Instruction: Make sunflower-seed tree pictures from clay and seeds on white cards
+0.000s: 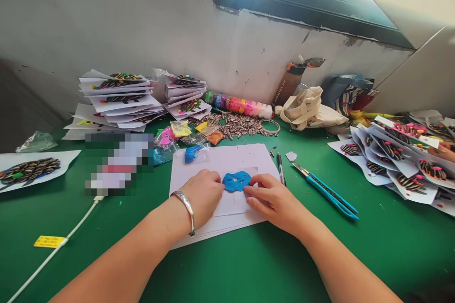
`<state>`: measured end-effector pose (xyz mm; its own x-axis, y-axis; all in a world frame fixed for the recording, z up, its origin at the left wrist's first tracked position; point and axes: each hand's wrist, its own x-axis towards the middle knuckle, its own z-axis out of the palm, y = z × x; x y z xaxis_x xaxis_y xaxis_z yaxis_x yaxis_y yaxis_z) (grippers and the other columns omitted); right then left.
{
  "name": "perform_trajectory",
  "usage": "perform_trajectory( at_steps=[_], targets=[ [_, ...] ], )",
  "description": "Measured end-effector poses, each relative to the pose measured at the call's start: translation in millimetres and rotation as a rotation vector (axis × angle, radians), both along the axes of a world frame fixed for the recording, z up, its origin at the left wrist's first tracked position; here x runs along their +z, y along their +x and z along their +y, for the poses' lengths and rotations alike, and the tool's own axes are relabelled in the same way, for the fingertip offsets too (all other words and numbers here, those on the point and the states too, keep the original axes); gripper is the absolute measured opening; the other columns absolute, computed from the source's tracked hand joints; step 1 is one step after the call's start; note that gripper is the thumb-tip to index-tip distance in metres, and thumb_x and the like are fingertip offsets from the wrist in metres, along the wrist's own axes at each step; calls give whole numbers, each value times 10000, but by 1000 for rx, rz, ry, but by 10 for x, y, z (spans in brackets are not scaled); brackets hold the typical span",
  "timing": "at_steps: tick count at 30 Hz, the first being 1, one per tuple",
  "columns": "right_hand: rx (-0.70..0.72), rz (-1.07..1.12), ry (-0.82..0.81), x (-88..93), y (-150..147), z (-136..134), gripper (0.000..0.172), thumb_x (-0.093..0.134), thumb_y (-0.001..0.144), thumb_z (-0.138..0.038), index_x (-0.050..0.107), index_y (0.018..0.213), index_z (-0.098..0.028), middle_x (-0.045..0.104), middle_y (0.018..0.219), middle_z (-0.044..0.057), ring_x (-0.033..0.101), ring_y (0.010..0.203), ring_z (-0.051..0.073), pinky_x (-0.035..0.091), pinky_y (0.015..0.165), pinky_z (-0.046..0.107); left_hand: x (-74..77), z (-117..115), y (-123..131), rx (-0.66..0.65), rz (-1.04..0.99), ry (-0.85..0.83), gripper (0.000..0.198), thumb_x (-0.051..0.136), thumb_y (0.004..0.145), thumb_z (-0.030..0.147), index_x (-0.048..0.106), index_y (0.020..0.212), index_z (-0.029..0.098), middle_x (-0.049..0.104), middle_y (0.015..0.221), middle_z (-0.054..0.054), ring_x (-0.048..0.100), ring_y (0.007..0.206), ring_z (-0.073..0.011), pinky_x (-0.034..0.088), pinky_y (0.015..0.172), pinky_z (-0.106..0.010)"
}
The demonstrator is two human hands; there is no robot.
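A flat, ring-like piece of blue modelling clay (232, 182) lies on a small white sheet (227, 207) with faint drawn lines. My left hand (203, 196), a silver bangle at its wrist, is closed at the clay's left edge, its fingers curled and partly hidden. On the opposite edge, the fingertips of my right hand (268, 199) touch the clay with the fingers apart. Larger white paper (181, 175) lies underneath. A bag of blue clay (192, 153) rests on its upper left. To the right are a black pen (281, 168) and a blue utility knife (327, 192).
Paper stacks with seed pictures stand at the left (119, 104) and right (394, 156). Sunflower seeds (238, 125), clay packets (166, 137), a tube of coloured clay (241, 106), a bottle (289, 83) and a cloth bag (305, 110) line the wall. A white cable (80, 225) crosses the left.
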<state>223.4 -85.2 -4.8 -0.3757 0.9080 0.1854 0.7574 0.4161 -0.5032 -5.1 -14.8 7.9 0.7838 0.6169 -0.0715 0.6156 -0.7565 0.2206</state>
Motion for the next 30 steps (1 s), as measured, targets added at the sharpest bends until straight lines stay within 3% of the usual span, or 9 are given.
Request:
perform_trajectory(
  at_steps=[8,17,22,30],
  targets=[
    [-79,-23,18,-73,-55,24,434,512,908,-307,493,1340,-271,540,1073,92,546,940,201,505,815,364,7,1,8,-3,20,0,265,427,881,144,692,888,151,627,934,-111,554,918,-257,476,794,-364],
    [-126,-74,35,-75,-129,41,284,508,907,-343,656,1134,-258,542,976,78,532,871,199,487,769,350,-3,10,11,-3,17,17,261,430,877,147,691,874,152,624,923,-106,552,911,-250,473,798,-357],
    [-209,29,-64,-92,-116,55,372,503,907,-379,587,1243,-243,545,1027,82,555,866,188,499,761,338,5,-1,5,6,9,-1,268,427,882,147,694,900,159,625,941,-101,550,926,-257,482,801,-370],
    [-136,-21,-27,-81,-120,53,291,500,911,-355,666,1131,-263,538,1004,76,524,865,191,471,771,347,10,8,15,6,16,4,258,434,879,144,691,876,158,623,925,-102,555,916,-258,484,792,-374]
  ],
)
